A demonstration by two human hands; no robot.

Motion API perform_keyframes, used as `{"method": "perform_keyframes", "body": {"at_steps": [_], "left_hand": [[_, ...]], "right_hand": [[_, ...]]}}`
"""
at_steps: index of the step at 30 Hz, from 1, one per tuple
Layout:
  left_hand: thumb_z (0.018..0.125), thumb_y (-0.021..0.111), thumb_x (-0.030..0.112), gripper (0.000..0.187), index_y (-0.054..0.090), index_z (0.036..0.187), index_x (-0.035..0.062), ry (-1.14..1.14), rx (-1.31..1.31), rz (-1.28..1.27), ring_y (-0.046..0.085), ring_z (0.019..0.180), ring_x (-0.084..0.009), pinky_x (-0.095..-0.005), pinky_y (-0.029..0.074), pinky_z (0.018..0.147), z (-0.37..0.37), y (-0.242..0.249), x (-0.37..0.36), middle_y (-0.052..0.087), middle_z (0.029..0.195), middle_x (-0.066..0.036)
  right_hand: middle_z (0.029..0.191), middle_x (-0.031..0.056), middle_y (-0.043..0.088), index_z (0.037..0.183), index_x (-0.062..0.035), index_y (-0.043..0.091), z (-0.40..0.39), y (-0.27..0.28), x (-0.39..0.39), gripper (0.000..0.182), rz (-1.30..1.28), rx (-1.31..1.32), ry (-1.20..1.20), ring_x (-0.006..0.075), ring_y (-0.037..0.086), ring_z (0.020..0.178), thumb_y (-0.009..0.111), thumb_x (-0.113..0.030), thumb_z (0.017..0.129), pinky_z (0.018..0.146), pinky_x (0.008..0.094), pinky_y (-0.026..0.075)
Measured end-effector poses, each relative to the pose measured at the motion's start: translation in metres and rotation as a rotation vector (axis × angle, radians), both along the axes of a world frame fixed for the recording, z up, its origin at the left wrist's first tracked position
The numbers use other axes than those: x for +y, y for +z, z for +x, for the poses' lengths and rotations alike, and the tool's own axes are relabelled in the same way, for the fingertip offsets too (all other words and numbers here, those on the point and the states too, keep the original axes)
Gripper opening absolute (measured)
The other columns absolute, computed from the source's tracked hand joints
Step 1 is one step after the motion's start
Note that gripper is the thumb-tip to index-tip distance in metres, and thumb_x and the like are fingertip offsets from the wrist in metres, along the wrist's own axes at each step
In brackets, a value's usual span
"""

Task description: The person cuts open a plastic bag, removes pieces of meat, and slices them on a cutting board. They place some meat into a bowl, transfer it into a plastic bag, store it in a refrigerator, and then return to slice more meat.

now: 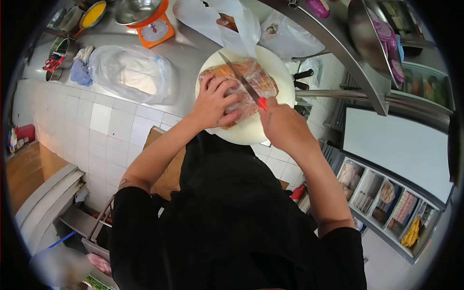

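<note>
A large piece of brownish-orange meat (264, 83) in clear plastic wrap lies on a round white cutting board (246, 135). My left hand (217, 102) grips the wrapped meat from above, its fingers bent and pressed into the near left side. In my right hand (286, 126) is a knife (241, 79) with a red handle. Its blade slants up and left across the top of the meat, passing just to the right of my left fingers, with the tip beyond the far edge. My right fingers are closed round the handle.
A plastic-lined tub of white stuff (137, 77) stands left on the steel counter (191, 41). Behind are an orange scale (155, 30) and white plastic bags (290, 36). Dark-handled tools (303, 79) lie right of the board. A steel shelf edge (357, 67) overhangs at upper right.
</note>
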State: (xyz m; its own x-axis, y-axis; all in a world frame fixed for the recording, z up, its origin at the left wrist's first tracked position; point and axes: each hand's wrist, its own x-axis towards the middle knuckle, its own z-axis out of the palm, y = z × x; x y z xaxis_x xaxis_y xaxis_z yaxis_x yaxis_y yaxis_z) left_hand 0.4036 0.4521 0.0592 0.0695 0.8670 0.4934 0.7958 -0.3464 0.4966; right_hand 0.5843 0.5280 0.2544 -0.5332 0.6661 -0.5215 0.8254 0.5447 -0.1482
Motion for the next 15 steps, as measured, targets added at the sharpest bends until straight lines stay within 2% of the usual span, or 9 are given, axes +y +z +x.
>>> {"method": "perform_keyframes", "body": {"at_steps": [3,6,11,15], "left_hand": [[0.078,0.078,0.038,0.037,0.074,0.110,0.0190,-0.002,-0.002,0.028,0.053,0.130,-0.0303,-0.0608,0.032,0.118,-0.001,-0.003,-0.001,0.061,0.129,-0.006],[0.076,0.078,0.035,0.034,0.075,0.107,0.0211,0.032,-0.027,0.054,0.055,0.127,-0.0276,-0.0592,0.034,0.116,0.001,-0.007,0.002,0.063,0.127,-0.003],[0.075,0.076,0.034,0.029,0.075,0.101,0.0223,0.086,-0.035,0.084,0.057,0.122,-0.0247,-0.0558,0.036,0.112,0.003,-0.008,0.005,0.065,0.121,0.001],[0.074,0.076,0.032,0.023,0.075,0.095,0.0218,0.105,-0.030,0.102,0.058,0.120,-0.0244,-0.0569,0.036,0.111,0.006,-0.008,0.006,0.066,0.117,0.001]], "right_hand": [[0.092,0.0304,0.074,0.113,0.0065,0.060,-0.008,-0.025,0.005,0.036,0.027,0.023,-0.015,0.0482,0.074,0.088,0.051,-0.028,0.110,0.079,0.0575,0.059],[0.091,0.0308,0.073,0.115,0.0061,0.060,0.000,-0.009,0.004,0.037,-0.054,0.028,-0.098,0.0481,0.074,0.087,0.051,-0.030,0.110,0.078,0.0578,0.059],[0.080,0.0265,0.073,0.107,0.0024,0.054,0.036,0.023,-0.018,0.036,-0.011,-0.018,-0.012,0.0481,0.073,0.077,0.051,-0.033,0.111,0.072,0.0575,0.058],[0.080,0.0267,0.073,0.109,0.0020,0.053,0.025,-0.044,-0.016,0.034,0.005,-0.026,-0.051,0.0479,0.073,0.077,0.050,-0.032,0.112,0.072,0.0580,0.058]]}}
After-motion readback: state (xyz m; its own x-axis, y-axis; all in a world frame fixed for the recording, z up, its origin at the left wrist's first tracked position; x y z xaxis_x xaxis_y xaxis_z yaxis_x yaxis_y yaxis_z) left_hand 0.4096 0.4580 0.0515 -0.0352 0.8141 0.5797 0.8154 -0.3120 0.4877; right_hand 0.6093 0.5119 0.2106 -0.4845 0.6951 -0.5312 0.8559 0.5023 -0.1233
